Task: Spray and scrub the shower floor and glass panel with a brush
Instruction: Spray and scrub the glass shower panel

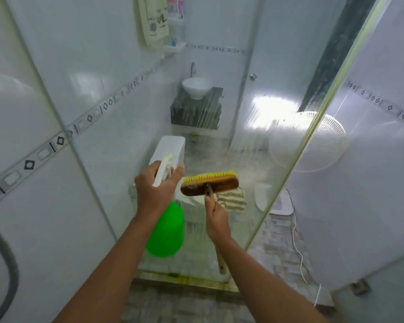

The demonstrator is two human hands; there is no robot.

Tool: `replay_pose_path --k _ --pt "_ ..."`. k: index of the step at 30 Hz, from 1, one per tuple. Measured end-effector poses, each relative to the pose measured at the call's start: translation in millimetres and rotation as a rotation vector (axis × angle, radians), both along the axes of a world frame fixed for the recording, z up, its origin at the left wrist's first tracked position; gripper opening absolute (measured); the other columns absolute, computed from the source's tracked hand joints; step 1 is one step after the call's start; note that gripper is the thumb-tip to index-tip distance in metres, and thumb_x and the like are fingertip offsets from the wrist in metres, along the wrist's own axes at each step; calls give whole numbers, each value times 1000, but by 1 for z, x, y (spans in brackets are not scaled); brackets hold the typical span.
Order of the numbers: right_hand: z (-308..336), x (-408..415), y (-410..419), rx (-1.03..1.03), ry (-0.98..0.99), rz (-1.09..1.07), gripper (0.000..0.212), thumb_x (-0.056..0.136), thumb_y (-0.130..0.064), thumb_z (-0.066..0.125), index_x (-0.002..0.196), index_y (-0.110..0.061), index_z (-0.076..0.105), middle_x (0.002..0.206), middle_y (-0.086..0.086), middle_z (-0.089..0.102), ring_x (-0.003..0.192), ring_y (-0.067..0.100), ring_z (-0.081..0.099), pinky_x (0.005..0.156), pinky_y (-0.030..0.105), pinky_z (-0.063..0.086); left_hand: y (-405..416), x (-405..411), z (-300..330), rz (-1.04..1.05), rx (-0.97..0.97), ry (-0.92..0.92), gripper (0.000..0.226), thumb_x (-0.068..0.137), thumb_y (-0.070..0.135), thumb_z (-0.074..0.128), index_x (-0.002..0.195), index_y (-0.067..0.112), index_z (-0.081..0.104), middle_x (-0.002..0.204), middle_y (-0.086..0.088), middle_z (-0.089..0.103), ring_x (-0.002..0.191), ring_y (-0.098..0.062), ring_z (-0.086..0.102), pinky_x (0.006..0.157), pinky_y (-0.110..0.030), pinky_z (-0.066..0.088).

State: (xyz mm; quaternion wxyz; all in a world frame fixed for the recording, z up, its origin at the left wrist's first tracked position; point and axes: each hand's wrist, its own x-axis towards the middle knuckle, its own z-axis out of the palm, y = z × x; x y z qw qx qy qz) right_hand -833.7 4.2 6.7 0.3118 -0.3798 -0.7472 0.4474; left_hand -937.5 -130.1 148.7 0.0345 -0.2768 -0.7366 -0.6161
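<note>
My left hand [155, 186] grips the white trigger head of a green spray bottle [167, 231], its nozzle aimed at the glass panel [219, 136] in front of me. My right hand [216, 217] holds the wooden handle of a scrub brush [210, 184], whose yellow bristles point up and toward the wet, streaked glass. The handle's end sticks out below my right wrist. The shower floor [184, 304] of small grey tiles lies at the bottom of the view.
Through the glass I see a toilet tank [170, 148], a white basin [196, 88] on a dark cabinet, a striped mat and a white fan [317, 141] with a cord. A grey shower hose [7, 259] hangs at left. Tiled walls close both sides.
</note>
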Motion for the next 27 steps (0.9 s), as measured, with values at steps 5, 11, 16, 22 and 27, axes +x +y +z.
replay_pose_path --k 5,11,16,22,27 --pt "71 -24 -2 145 87 25 49 99 -59 35 79 -21 60 64 -9 55 62 9 56 58 25 39 -16 -12 9 5 -6 -15 37 85 50 81 81 14 72 68 -2 69 64 -28 70 55 -52 62" --pt "258 -65 2 208 427 106 49 102 -51 38 69 -16 50 55 -3 46 47 8 42 44 23 35 -19 -20 42 -9 16 -17 27 88 34 84 80 11 72 63 2 65 53 -6 62 46 -27 56" --pt "225 -72 0 189 413 116 54 102 -53 38 75 -10 57 61 4 56 52 15 54 47 32 43 -21 -25 59 3 34 42 30 89 36 82 79 10 72 67 -2 68 55 -6 58 52 -22 49" --pt "40 -22 -21 36 93 -5 54 90 -73 31 66 -29 50 56 -8 47 51 1 45 52 24 33 -22 -21 61 -51 42 41 33 87 43 82 80 12 72 68 -3 68 64 -22 70 56 -47 63" --pt "106 -8 9 95 209 -98 57 94 -66 33 61 -21 41 54 -2 41 47 7 39 47 28 31 -7 -8 64 -96 -13 17 33 88 44 81 85 12 74 75 -9 74 64 -25 72 49 -48 62"
